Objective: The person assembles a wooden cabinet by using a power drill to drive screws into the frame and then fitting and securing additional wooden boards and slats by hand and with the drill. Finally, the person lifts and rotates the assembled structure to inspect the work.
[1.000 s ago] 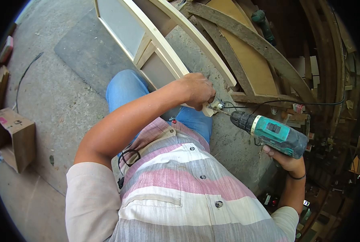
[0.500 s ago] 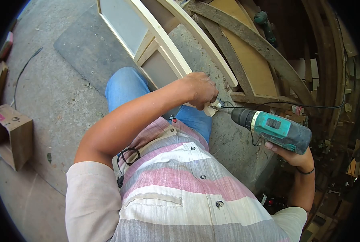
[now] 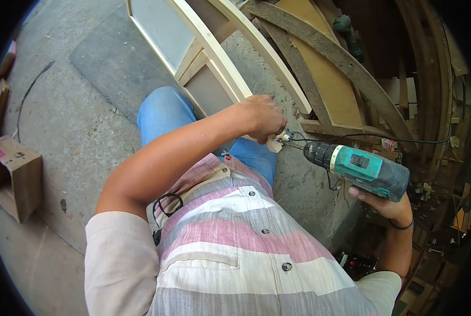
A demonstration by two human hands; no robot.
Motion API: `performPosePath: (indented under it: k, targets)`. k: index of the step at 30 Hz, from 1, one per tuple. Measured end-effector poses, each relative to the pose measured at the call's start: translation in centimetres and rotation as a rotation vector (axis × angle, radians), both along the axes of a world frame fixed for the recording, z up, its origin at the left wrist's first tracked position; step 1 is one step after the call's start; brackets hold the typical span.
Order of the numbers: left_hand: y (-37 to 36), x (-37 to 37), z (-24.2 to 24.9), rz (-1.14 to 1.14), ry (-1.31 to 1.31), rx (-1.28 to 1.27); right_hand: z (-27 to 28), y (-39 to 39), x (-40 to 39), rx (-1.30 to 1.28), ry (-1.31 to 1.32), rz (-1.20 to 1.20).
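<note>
My right hand (image 3: 388,205) grips the handle of a teal and black cordless drill (image 3: 359,163), held sideways. Its thin bit points left and reaches a small white and metal fitting (image 3: 285,137) at the end of a pale wooden piece (image 3: 275,145). Around that end my left hand (image 3: 267,118) is closed, with most of its fingertips hidden. Beyond the left hand extends a light wooden frame (image 3: 209,39) with grey panels, close to my knee. Whether the held piece belongs to this frame cannot be seen.
A black cord (image 3: 372,135) runs behind the drill to the right. Old timber beams (image 3: 330,63) lean at the upper right, with another green drill (image 3: 346,34) among them. An open cardboard box (image 3: 24,168) stands on the concrete floor (image 3: 82,121) at left.
The drill has shifted very slightly to the right. Its chuck, smooth-looking before, now shows clear ridges. My left hand stays in place.
</note>
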State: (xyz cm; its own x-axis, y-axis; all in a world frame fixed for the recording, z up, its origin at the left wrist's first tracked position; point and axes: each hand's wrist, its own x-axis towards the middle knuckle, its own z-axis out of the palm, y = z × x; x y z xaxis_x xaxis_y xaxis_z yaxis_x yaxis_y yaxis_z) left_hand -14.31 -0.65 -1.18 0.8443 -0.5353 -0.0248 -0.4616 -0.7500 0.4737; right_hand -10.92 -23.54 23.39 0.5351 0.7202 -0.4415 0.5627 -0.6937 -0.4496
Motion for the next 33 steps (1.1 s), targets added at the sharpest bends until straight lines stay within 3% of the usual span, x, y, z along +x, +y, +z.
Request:
performPosePath:
  k: [2,12,17,21,23,28,33]
  targets:
    - [0.0,0.0,0.1,-0.008,0.003,0.011,0.0,0.2,-0.3,-0.003,0.008,-0.113]
    - [0.3,-0.6,-0.2,0.009,-0.016,-0.043,0.2,-0.1,0.6,-0.106,0.004,-0.033]
    - [0.6,-0.3,0.1,-0.01,0.037,-0.05,0.3,0.4,1.0,-0.1,-0.371,0.447]
    - [0.8,-0.4,-0.1,0.003,0.025,-0.072,-0.1,1.2,1.6,-0.044,-0.162,0.441]
    - [0.9,-0.4,0.1,-0.012,0.014,-0.065,-0.7,0.7,1.7,-0.185,0.119,0.163]
    - [0.6,-0.3,-1.2,0.075,-0.101,-0.194,-0.9,-0.5,1.5,-0.237,0.105,0.119]
    - [0.7,-0.2,-0.5,0.026,-0.068,-0.133,0.6,1.8,0.2,-0.245,-0.036,0.198]
